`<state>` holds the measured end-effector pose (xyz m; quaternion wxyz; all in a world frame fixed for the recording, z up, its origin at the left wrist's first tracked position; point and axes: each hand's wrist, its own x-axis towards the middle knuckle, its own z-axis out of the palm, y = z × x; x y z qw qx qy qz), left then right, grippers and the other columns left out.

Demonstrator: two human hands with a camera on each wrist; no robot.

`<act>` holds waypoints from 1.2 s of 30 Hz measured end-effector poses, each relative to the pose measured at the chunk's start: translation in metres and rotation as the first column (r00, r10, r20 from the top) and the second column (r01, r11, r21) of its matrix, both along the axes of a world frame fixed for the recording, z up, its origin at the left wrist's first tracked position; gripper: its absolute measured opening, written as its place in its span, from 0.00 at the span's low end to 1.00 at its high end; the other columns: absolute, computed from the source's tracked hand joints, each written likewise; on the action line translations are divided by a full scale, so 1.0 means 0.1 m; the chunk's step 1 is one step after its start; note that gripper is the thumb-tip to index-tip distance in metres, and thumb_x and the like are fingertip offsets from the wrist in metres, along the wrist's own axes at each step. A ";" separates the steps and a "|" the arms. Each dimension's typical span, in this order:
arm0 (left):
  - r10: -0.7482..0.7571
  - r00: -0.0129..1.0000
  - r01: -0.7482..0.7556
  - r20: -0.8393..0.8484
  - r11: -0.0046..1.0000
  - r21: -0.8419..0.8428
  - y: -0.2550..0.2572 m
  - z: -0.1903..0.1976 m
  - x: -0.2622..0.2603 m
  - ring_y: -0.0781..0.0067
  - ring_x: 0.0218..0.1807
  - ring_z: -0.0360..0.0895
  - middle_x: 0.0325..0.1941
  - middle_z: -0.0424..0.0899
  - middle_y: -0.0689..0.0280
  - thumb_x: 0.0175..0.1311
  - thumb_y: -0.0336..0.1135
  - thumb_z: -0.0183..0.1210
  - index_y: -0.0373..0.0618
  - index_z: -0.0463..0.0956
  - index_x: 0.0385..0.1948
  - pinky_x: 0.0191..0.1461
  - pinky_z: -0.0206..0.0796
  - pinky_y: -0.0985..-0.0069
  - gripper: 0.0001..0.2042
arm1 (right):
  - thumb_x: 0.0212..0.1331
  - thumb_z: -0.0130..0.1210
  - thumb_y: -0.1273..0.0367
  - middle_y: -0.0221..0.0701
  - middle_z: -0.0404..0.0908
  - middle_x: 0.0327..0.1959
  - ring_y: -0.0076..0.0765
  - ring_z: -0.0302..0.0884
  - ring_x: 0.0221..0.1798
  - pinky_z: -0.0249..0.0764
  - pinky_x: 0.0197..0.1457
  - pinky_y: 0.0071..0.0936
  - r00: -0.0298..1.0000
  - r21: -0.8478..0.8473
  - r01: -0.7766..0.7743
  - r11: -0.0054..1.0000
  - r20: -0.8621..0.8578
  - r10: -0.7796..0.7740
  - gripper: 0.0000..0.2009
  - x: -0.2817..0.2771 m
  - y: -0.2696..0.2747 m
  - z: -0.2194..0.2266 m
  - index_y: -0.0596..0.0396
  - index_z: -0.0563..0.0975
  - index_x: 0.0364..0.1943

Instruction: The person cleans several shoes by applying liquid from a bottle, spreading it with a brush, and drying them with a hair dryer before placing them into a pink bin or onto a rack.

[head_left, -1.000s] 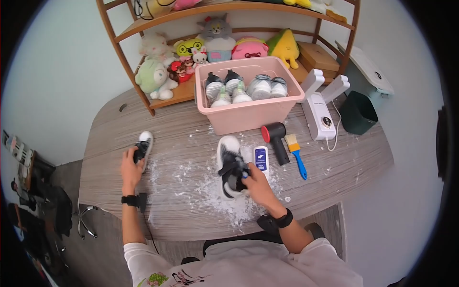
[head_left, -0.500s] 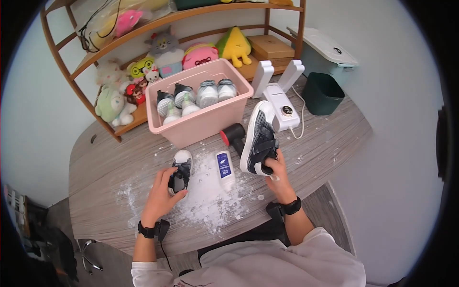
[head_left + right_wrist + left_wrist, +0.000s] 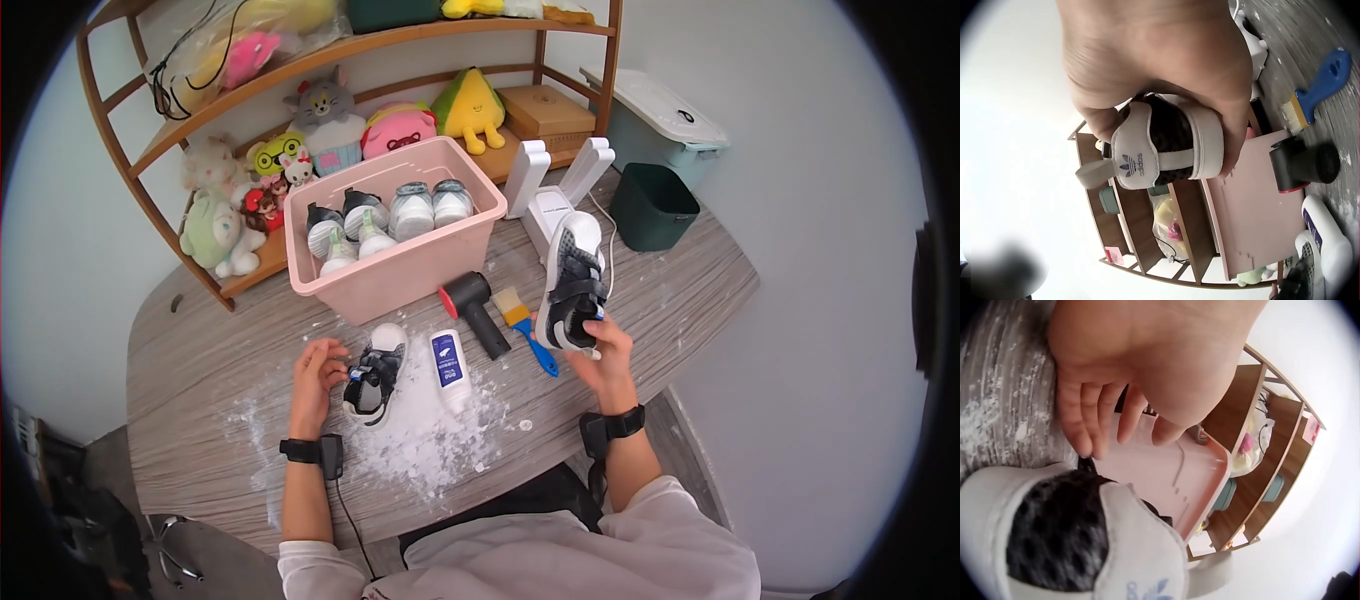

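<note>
My right hand (image 3: 610,365) grips a black-and-white sneaker (image 3: 577,285) by its heel, thumb at the collar, toe pointing up and away, raised over the right side of the table. In the right wrist view its white heel tab (image 3: 1134,164) carries a blue adidas mark. The matching sneaker (image 3: 385,352) sits on the table at left, toe pointing away. Beside it is my left hand (image 3: 312,385), fingers relaxed and holding nothing, fingertips close to the shoe's side. The left wrist view shows these loose fingers (image 3: 1107,412) near the sneaker's mesh upper (image 3: 1054,531).
White powder (image 3: 425,455) is scattered over the table, around a white-and-blue bottle (image 3: 450,365). Behind stand a pink bin (image 3: 400,275) of shoes, a black-red dryer (image 3: 480,318), a blue-handled brush (image 3: 530,335), a white two-armed device (image 3: 545,205), a green bin (image 3: 653,210) and a toy shelf (image 3: 230,285).
My right hand has lifted its sneaker and carried it right. The left-hand sneaker was moved in toward the powder; my left hand has since let go and shifted left of it. The head view has turned.
</note>
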<state>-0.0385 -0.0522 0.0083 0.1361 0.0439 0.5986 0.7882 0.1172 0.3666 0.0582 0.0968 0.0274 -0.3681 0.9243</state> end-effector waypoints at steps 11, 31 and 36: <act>0.043 0.999 -0.044 0.011 0.987 0.158 -0.13 -0.17 -0.07 0.75 0.36 0.81 0.40 0.84 0.61 0.75 0.39 0.55 0.41 0.76 0.49 0.41 0.76 0.78 0.12 | 0.55 0.66 0.48 0.52 0.65 0.70 0.58 0.67 0.70 0.67 0.71 0.49 0.986 0.133 0.021 0.991 -0.168 0.001 0.46 -0.08 -0.10 0.16 0.61 0.60 0.73; 0.085 0.996 -0.083 -0.009 0.987 0.141 -0.09 -0.13 -0.01 0.74 0.35 0.81 0.37 0.83 0.62 0.74 0.34 0.56 0.39 0.77 0.45 0.41 0.77 0.77 0.09 | 0.71 0.52 0.51 0.49 0.76 0.50 0.41 0.76 0.52 0.70 0.59 0.35 0.685 0.887 0.461 -0.035 -0.380 -0.622 0.25 -1.74 0.96 1.71 0.60 0.67 0.56; 0.071 0.997 -0.070 -0.002 0.987 0.147 -0.09 -0.13 -0.01 0.74 0.35 0.81 0.37 0.82 0.62 0.74 0.33 0.55 0.38 0.77 0.45 0.42 0.77 0.77 0.08 | 0.68 0.53 0.51 0.59 0.75 0.54 0.65 0.76 0.56 0.70 0.61 0.47 0.672 0.837 0.388 -0.386 -0.543 -0.504 0.26 -2.20 1.04 1.78 0.60 0.68 0.56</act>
